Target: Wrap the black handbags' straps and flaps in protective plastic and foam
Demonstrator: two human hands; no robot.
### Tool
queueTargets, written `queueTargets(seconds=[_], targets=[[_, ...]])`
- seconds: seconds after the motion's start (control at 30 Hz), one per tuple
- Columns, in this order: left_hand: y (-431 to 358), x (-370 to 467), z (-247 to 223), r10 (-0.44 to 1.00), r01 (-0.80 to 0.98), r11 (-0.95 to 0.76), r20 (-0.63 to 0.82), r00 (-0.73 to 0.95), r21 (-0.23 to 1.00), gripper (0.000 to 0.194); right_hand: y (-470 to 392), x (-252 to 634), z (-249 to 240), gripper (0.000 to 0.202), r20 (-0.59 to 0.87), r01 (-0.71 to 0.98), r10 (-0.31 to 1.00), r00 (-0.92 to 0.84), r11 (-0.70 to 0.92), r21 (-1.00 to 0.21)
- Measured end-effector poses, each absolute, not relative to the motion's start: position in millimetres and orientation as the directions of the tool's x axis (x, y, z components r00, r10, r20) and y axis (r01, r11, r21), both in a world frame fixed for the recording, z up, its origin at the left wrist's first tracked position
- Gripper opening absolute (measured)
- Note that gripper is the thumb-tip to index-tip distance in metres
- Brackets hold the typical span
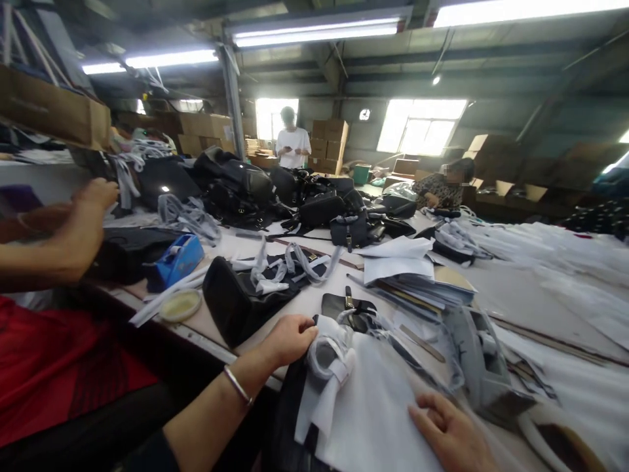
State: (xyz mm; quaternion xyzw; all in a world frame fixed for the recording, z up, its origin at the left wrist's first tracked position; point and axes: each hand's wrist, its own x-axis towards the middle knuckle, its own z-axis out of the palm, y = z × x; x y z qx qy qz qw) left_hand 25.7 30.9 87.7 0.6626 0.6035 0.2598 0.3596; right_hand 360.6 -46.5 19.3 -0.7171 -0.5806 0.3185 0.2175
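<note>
A black bag [287, 410] lies in front of me, largely covered by a white wrapping sheet [373, 393]. A white-wrapped handle or strap [325, 354] loops over its upper left part. My left hand [289, 337], with a bangle on the wrist, has its fingers closed at the bag's upper left corner, beside that loop. On the sheet's right edge my right hand [449, 429] has its fingers curled against the sheet. Just beyond the bag is a black flap with a gold buckle [348, 301].
At right stand a grey tape dispenser [479, 360] and a tape roll [560, 439]. Stacked papers [413, 272] lie ahead. A blue tape dispenser [177, 262] and a black bag [236, 301] are left, near a co-worker's arm [73, 236]. Black bags [236, 183] pile up behind.
</note>
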Motion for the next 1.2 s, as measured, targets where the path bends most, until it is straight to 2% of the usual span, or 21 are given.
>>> queueTargets(seconds=[0.13, 0.23, 0.33, 0.43, 0.6, 0.73, 0.83, 0.93, 1.03, 1.2], targets=[[44, 29, 84, 0.993, 0.588, 0.014, -0.081, 0.087, 0.809, 0.032, -50, 357, 25, 0.049, -0.212, 0.749, 0.964, 0.161, -0.259, -0.61], [46, 29, 86, 0.985, 0.592, 0.022, -0.119, 0.126, 0.806, 0.025, -53, 351, 30, 0.053, -0.186, 0.773, 0.964, 0.192, -0.266, -0.576], [42, 25, 93, 0.955, 0.612, 0.045, -0.215, 0.206, 0.79, 0.043, -55, 347, 32, 0.052, -0.201, 0.802, 0.964, 0.172, -0.255, -0.54], [35, 18, 100, 0.925, 0.616, 0.097, -0.3, 0.234, 0.781, 0.048, -56, 345, 31, 0.054, -0.244, 0.813, 0.956, 0.159, -0.268, -0.517], [26, 15, 103, 0.866, 0.553, 0.248, -0.438, 0.242, 0.795, 0.033, -59, 345, 32, 0.057, -0.245, 0.801, 0.95, 0.195, -0.298, -0.519], [17, 9, 99, 0.789, 0.474, 0.341, -0.521, 0.325, 0.812, 0.018, -61, 343, 33, 0.058, -0.229, 0.81, 0.952, 0.205, -0.296, -0.505], [2, -1, 99, 0.739, 0.46, 0.326, -0.526, 0.421, 0.826, 0.011, -63, 341, 33, 0.061, -0.211, 0.808, 0.954, 0.215, -0.295, -0.509], [-16, -9, 104, 0.713, 0.499, 0.262, -0.514, 0.478, 0.826, 0.018, -64, 339, 33, 0.061, -0.212, 0.802, 0.957, 0.2, -0.284, -0.526], [-31, -7, 109, 0.718, 0.589, 0.187, -0.519, 0.464, 0.786, 0.013, -66, 336, 36, 0.056, -0.17, 0.803, 0.969, 0.178, -0.243, -0.545], [-52, 9, 112, 0.742, 0.719, 0.125, -0.545, 0.39, 0.684, 0.023, -72, 333, 42, 0.054, -0.126, 0.816, 0.978, 0.165, -0.207, -0.54]])
